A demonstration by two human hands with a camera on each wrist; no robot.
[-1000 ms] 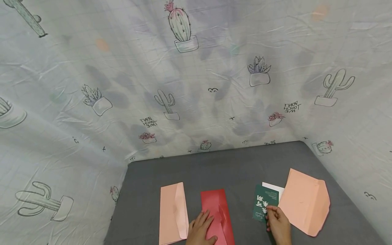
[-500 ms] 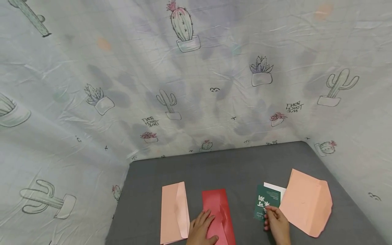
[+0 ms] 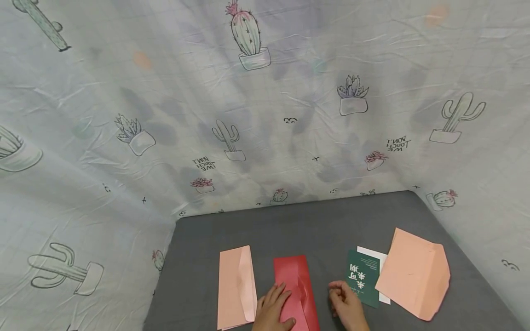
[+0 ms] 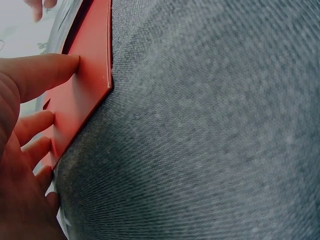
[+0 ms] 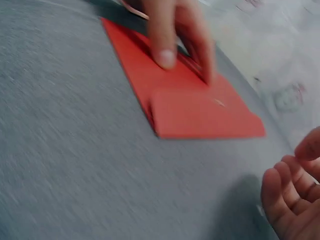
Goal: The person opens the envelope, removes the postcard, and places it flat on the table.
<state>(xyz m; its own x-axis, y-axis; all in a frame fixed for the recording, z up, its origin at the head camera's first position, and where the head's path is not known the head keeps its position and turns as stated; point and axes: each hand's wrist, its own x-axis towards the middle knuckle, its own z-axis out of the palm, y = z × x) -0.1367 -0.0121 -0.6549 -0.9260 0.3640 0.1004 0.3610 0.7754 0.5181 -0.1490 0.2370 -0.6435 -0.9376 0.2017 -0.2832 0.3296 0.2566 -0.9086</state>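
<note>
My left hand [image 3: 271, 309] lies over a red envelope [image 3: 290, 271], its fingers extended and resting on the paper. The left wrist view shows thumb and fingertips pressing the red envelope [image 4: 92, 60]. To the right, my right hand [image 3: 347, 307] hovers beside a green card [image 3: 364, 269] with white lettering, covering its lower left corner in the head view. The fingers of this right hand [image 5: 297, 200] are loosely curled with nothing between them in the right wrist view. The envelope's flap [image 5: 205, 115] faces this wrist.
Left of the red envelope lies a pink envelope [image 3: 229, 285] with its flap on the right. Another pink envelope [image 3: 407, 271], flap unfolded, lies far right. A white card [image 3: 370, 251] is partly beneath the green one. Patterned cloth [image 3: 265, 161] borders the grey table [image 3: 232, 230].
My right hand has let go of the green card and moved left toward the red envelope. More of the green and white cards shows. My left hand has stayed put.
</note>
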